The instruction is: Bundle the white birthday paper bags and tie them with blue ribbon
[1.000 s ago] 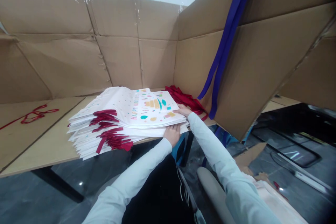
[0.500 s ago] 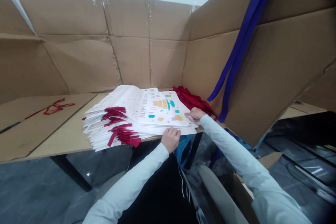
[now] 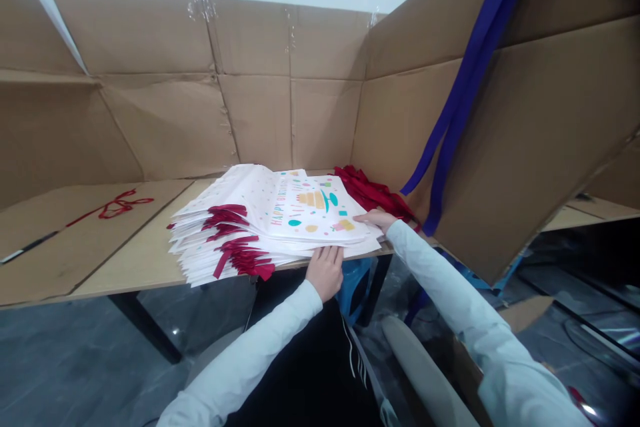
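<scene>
A thick stack of white sheets [image 3: 200,250] lies at the front edge of the table, with bunches of dark red ribbon [image 3: 245,255] sticking out of its left front side. On top is a white printed sheet [image 3: 300,210] with a birthday cake, balloons and "HAPPY BIRTHDAY" lettering. My left hand [image 3: 326,272] is at the front edge of the stack, its fingers stretched out and laid against the sheets, thumb hidden. At the right edge, my right hand [image 3: 379,218] grips the printed sheet, index finger lying on top; its underside is hidden.
Red ribbons [image 3: 373,193] lie heaped behind my right hand. Blue-violet straps [image 3: 463,100] hang over the cardboard wall [image 3: 420,100] on the right. A thin red ribbon [image 3: 117,205] rests on the left of the table [image 3: 135,240]. A blue stool [image 3: 356,287] stands below.
The view has shifted slightly, so everything sits a little farther right. My left fingers have straightened along the front edge; my right hand remains at the sheet's right edge.
</scene>
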### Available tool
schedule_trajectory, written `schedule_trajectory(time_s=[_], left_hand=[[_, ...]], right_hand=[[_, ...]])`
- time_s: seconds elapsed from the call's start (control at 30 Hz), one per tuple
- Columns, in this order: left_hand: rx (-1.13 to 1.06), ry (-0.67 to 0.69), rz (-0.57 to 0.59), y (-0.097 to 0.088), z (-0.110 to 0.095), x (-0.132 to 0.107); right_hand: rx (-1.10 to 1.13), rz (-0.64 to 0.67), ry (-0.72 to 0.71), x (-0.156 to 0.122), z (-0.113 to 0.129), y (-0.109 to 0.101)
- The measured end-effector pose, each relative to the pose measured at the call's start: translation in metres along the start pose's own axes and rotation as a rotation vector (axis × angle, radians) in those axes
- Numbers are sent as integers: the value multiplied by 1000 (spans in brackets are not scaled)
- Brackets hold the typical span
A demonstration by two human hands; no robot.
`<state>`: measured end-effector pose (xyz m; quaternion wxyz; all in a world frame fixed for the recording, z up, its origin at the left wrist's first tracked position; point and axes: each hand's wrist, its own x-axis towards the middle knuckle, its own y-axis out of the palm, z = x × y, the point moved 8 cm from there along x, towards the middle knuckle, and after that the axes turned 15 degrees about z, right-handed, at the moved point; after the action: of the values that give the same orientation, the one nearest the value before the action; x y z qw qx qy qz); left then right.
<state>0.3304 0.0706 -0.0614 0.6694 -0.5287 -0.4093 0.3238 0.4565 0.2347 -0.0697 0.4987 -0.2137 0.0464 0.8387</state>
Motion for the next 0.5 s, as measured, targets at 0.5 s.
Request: schedule_trajectory(time_s=[0.5], left_hand=[[-177,-149,218,-4,13,42]], right_hand=[[-263,-287,41,-8,12,-34]])
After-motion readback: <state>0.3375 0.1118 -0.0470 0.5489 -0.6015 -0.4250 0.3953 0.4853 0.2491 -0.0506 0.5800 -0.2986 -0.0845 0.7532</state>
